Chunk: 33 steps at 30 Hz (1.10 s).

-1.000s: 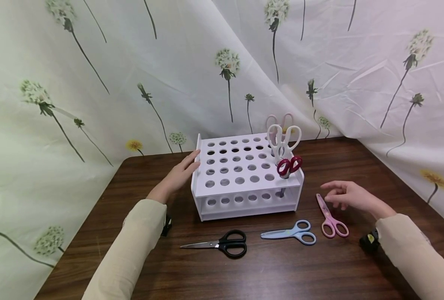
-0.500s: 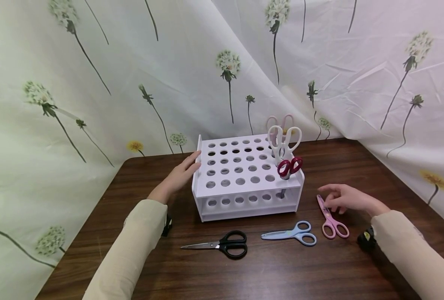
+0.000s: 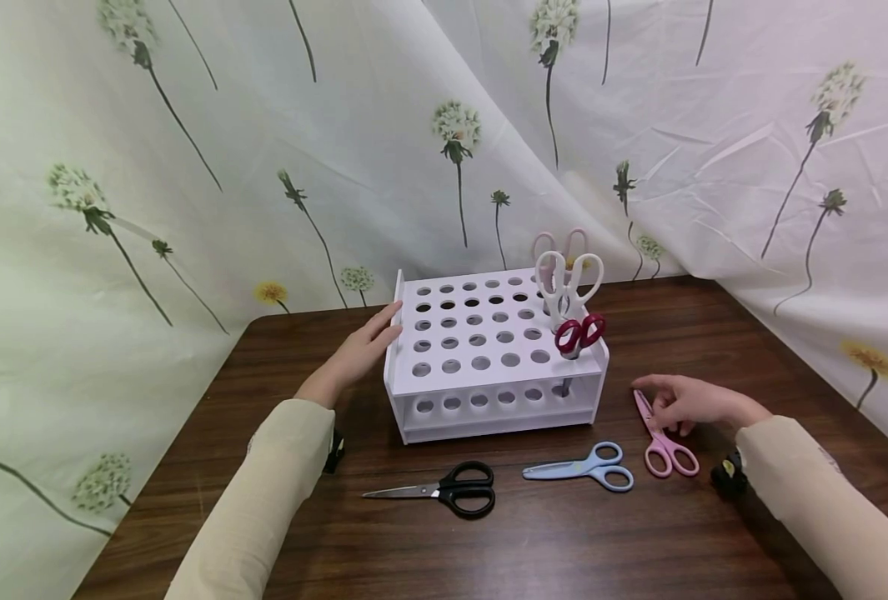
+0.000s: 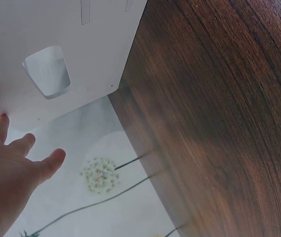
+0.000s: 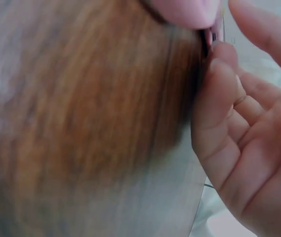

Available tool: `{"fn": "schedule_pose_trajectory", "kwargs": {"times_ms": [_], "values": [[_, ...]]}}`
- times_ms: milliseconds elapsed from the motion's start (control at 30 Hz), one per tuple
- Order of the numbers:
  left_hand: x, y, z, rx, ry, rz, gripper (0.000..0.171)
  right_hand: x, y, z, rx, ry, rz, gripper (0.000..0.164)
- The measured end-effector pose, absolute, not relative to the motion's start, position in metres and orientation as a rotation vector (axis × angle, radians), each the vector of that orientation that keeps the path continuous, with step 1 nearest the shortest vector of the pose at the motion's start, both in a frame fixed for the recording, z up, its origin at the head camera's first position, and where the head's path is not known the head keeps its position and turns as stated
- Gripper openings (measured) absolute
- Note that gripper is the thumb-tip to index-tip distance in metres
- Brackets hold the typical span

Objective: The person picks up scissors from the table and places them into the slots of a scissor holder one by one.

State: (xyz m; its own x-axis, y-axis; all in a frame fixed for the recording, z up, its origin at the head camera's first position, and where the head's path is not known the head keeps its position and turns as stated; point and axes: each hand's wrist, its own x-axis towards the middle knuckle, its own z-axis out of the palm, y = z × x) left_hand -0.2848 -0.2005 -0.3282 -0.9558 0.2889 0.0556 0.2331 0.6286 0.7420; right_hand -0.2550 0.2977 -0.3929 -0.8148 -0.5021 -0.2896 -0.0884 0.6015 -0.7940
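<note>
In the head view my left hand (image 3: pixel 357 354) rests its fingertips against the left end of a white rack (image 3: pixel 481 382) full of round holes. The left wrist view shows those fingers spread out by the rack's side panel (image 4: pixel 81 54), which has a cutout. Over on the right, my right hand (image 3: pixel 702 402) is low over pink scissors (image 3: pixel 663 443) lying on the table. Its thumb and fingertips are right at the blades, with the index finger stretched out beyond. From the right wrist, the pink handle (image 5: pixel 192 11) shows at the top edge, beside the curled fingers.
Blue scissors (image 3: pixel 564 470) and black scissors (image 3: pixel 444 488) lie in front of the rack on the dark wooden table (image 3: pixel 383 558). White scissors (image 3: pixel 561 296), red-handled scissors (image 3: pixel 582 335) and pale pink ones stand in the rack's right-hand holes. A flowered cloth (image 3: pixel 383 150) hangs behind.
My right hand has moved left and down onto the pink scissors, its thumb coming close to the blades. The left hand and the rack stay where they were.
</note>
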Motion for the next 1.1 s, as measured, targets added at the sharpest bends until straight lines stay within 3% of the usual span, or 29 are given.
{"fn": "schedule_pose_trajectory", "kwargs": {"times_ms": [267, 600, 933, 1100], "values": [[-0.2847, -0.2002, -0.3286, 0.446, 2.776, 1.244, 0.058, -0.2562, 0.2973, -0.3943, -0.427, 2.353, -1.088, 0.075], [-0.2856, -0.1993, -0.3277, 0.444, 2.773, 1.258, 0.056, -0.2564, 0.2971, -0.3921, -0.487, 2.352, -1.06, 0.059], [-0.2853, -0.1996, -0.328, 0.456, 2.765, 1.268, 0.056, -0.2566, 0.2959, -0.3924, -0.482, 2.358, -1.061, 0.058], [-0.2861, -0.1994, -0.3288, 0.458, 2.772, 1.26, 0.057, -0.2561, 0.2924, -0.3937, -0.407, 2.394, -1.049, 0.045]]}}
